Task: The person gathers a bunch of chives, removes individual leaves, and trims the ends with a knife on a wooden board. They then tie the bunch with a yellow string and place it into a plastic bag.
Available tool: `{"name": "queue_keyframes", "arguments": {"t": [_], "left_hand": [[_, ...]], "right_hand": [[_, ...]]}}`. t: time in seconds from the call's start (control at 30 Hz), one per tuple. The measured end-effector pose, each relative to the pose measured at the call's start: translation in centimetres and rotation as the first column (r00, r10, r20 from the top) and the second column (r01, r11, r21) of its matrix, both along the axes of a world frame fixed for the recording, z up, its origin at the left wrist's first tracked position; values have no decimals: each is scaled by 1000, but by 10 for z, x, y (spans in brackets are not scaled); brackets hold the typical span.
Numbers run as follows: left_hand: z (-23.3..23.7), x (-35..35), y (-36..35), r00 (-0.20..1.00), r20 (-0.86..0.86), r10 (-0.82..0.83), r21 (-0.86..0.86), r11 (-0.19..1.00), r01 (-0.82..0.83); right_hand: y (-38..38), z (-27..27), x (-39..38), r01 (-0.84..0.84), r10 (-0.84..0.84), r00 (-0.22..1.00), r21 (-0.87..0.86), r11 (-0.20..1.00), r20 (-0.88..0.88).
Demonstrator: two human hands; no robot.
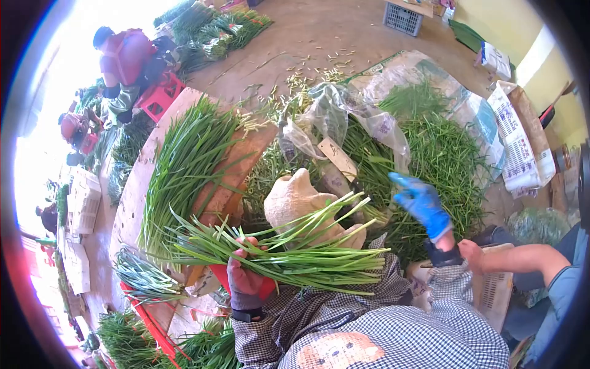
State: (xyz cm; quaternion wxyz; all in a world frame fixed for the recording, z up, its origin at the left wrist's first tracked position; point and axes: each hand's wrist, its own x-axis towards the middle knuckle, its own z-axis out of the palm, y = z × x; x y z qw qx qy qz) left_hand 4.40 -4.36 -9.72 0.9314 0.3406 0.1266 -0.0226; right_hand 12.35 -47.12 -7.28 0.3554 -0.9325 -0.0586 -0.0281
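Observation:
My left hand (246, 270), in a fingerless-looking sleeve or glove, is closed around a loose bunch of garlic chives (326, 264). Its green leaves point left and its pale stem ends fan out to the right. Off to the right, my right hand (421, 206) wears a blue glove; its fingers are stretched out and hold nothing. It hovers over a heap of loose greens (442, 154). Between both hands lies a cream, cloth-like object (301, 197), partly covered by the stems. A larger pile of chives (184, 172) rests on a board left of my left hand.
Another person's hand (472, 255) is close beside my right wrist. Clear plastic bags (332, 114) and a cardboard tag (338, 158) lie ahead. Trimmed scraps (295, 83) litter the floor. A red stool (160, 95), coworkers (126, 58) and a grey crate (402, 19) are farther off.

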Motion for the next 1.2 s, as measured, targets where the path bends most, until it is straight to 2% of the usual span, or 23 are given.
{"name": "queue_keyframes", "arguments": {"t": [0.03, 0.07, 0.13, 0.27, 0.33, 0.37, 0.4, 0.47, 0.5, 0.57, 0.6, 0.67, 0.77, 0.83, 0.9, 0.93, 0.97, 1.0, 1.03, 1.1, 1.13, 1.2], "left_hand": [[-1, 0, 1, 1000, -15, 12, -14, 1000, -12], [-2, 0, 1, 999, -30, 26, -28, 999, -27], [3, -1, -3, 999, -13, 41, -24, 999, -41], [6, -5, -3, 999, 38, 15, -69, 998, -13], [0, -4, -2, 996, -48, 71, -21, 997, -72], [0, -3, -1, 997, -48, 66, -22, 998, -67], [0, -3, -1, 997, -53, 60, -24, 998, -61], [-1, -2, -3, 997, -56, 51, -29, 998, -53], [-2, -1, -4, 998, -33, 50, -31, 998, -51], [-1, -1, -5, 999, -10, 52, -29, 998, -52], [3, -2, -6, 999, -19, 51, -18, 999, -51], [8, -2, -7, 998, -26, 51, -5, 999, -51], [8, -4, -7, 999, 6, 38, -28, 999, -38], [1, -8, 0, 995, -85, 54, -56, 997, -59], [-2, -10, 2, 993, -102, 61, -50, 997, -66], [-3, -9, 1, 991, -115, 67, -38, 997, -72], [-3, -8, 0, 991, -114, 68, -42, 996, -73], [-3, -8, -1, 991, -117, 62, -45, 997, -67], [-3, -7, -2, 991, -120, 52, -46, 997, -57], [-1, -4, -4, 992, -121, 35, -43, 998, -40], [0, -3, -4, 988, -152, 36, -26, 999, -41], [4, -2, -4, 983, -181, 37, 0, 999, -38]], "right_hand": [[14, -6, 8, -95, 98, 992, -34, 995, 76], [27, -8, 11, -97, 99, 992, -30, 995, 79], [52, -7, 15, -213, 212, 977, -3, 977, 31], [62, -5, 10, -247, 245, 969, 106, 963, 29], [60, 0, 10, -219, 209, 976, 261, 940, 65], [61, 5, 7, -224, 189, 968, 232, 947, 165], [63, 16, 3, -220, 185, 969, 231, 948, 164], [66, 34, -2, -104, 226, 955, 495, 862, -193], [68, 31, -3, -103, 223, 956, 494, 863, -192], [72, 23, -4, -42, 287, 937, 754, 656, -197], [70, 26, -3, -45, 291, 936, 756, 653, -196], [56, 33, 0, -26, 171, 973, 660, 751, -157], [-7, 40, 5, 122, -128, 991, 583, 803, -30], [-72, 45, 5, 293, -349, 936, 458, 839, 39], [-154, 29, -2, 426, -467, 882, 325, 844, 58], [-169, 31, -7, 426, -468, 882, 321, 846, 62], [-179, 33, -15, 437, -450, 877, 108, 893, 166], [-180, 35, -21, 449, -410, 874, -109, 887, 259], [-178, 32, -24, 436, -422, 898, -117, 892, 126], [-143, 14, -19, 270, -249, 950, -96, 958, 188], [-103, 23, -13, 233, -230, 971, -38, 972, 72], [-44, 20, 1, 65, -62, 997, -66, 996, 52]]}}
